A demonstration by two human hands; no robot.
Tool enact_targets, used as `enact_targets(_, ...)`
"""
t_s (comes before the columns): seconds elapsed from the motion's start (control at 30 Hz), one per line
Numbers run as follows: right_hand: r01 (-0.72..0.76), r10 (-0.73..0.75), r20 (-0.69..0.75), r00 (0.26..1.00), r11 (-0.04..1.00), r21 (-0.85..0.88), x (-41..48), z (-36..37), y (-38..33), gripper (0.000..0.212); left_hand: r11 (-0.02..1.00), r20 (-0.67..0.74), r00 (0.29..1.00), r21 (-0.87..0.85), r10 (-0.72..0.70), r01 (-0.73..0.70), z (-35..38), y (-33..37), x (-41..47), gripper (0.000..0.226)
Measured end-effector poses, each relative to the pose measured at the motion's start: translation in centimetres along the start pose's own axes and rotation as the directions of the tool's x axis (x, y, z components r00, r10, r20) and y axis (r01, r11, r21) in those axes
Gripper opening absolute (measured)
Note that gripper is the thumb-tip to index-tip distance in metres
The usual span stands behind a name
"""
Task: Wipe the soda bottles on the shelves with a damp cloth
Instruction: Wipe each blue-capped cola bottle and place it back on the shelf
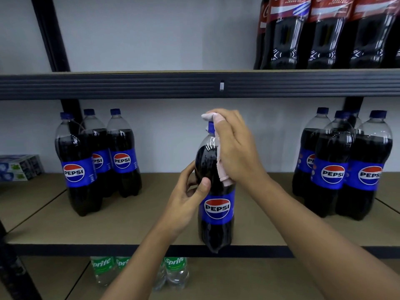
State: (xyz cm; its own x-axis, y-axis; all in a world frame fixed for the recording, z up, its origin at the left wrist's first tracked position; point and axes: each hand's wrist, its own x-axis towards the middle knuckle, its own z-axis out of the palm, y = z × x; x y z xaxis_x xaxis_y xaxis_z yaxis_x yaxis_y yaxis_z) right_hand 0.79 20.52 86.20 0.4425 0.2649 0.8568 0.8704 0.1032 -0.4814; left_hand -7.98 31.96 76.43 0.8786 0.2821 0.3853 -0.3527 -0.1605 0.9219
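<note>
Left grip [186, 200]: curled round the bottle [216, 210], thumb in front.
Right grip [236, 152]: clamps the pink cloth [224, 172] over its cap.
Bottle: upright at the shelf [108, 224] edge.

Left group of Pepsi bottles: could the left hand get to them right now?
Probably, once freed: the left hand grips the middle bottle, but only bare shelf lies between it and the left group.

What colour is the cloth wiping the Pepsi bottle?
Pale pink; the head view shows the small fabric cloth under the right hand on the dark Pepsi bottle.
</note>
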Motion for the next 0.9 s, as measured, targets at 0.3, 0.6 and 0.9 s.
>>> enact_targets(0.3, -0.002, 0.003, -0.060, 0.998, 1.000, 0.017, 0.0, 0.3, 0.2, 0.029, 1.000, -0.012, 1.000, -0.014, -0.005, 0.005, 0.4, 0.0, 0.3, 0.052)
enact_targets(0.6, -0.203, 0.209, -0.326, 0.922, 0.978, 0.053, -8.2, 3.6, 4.1, 0.040, 1.000, -0.047, 0.999, 0.017, -0.005, 0.006, 0.6, -0.6, 1.8, 0.060)
enact_targets(0.9, -0.500, 0.517, -0.141, 0.844, 0.855, 0.137, -17.0, 3.8, 8.3, 0.042, 1.000, -0.130, 0.992, -0.009, 0.004, -0.006, 2.1, -2.0, 2.4, 0.070)
